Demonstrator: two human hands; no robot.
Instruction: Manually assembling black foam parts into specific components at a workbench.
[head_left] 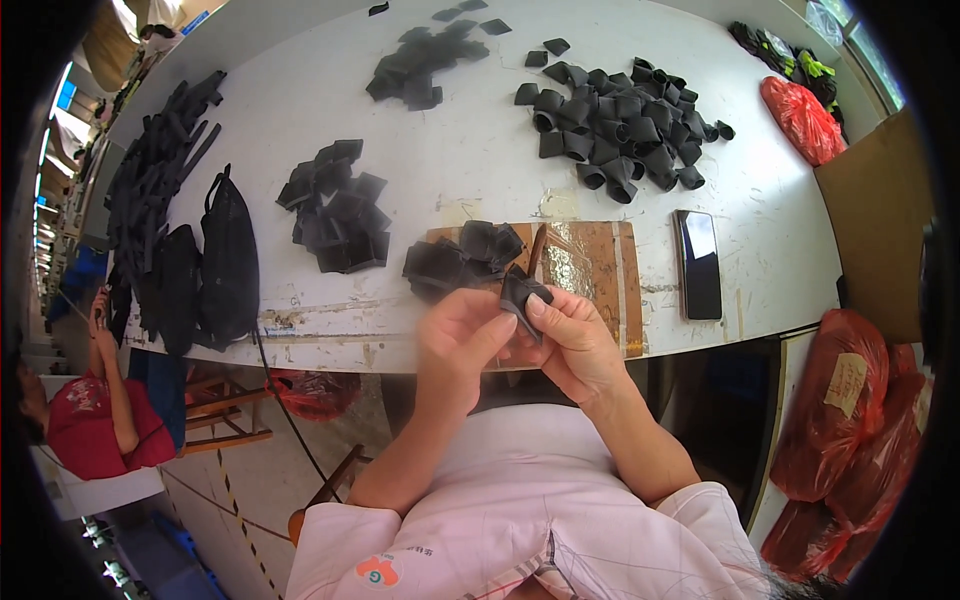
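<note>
While both thumbs pressed together, the left hand (pixel 460 335) and right hand (pixel 572 335) pinched one small black fabric piece (pixel 520 292) just in front of the wooden board (pixel 590 275), beside a black pile (pixel 460 258).

White counter (pixel 470 160) was scuffed and stained. On it lay a brown board (pixel 595 270), a dark phone (pixel 697 264), heaps of black folded pieces (pixel 338 207), a pile of black loops (pixel 620 120), black straps (pixel 160 165), black bags (pixel 228 262), a red bag (pixel 802 118).
</note>
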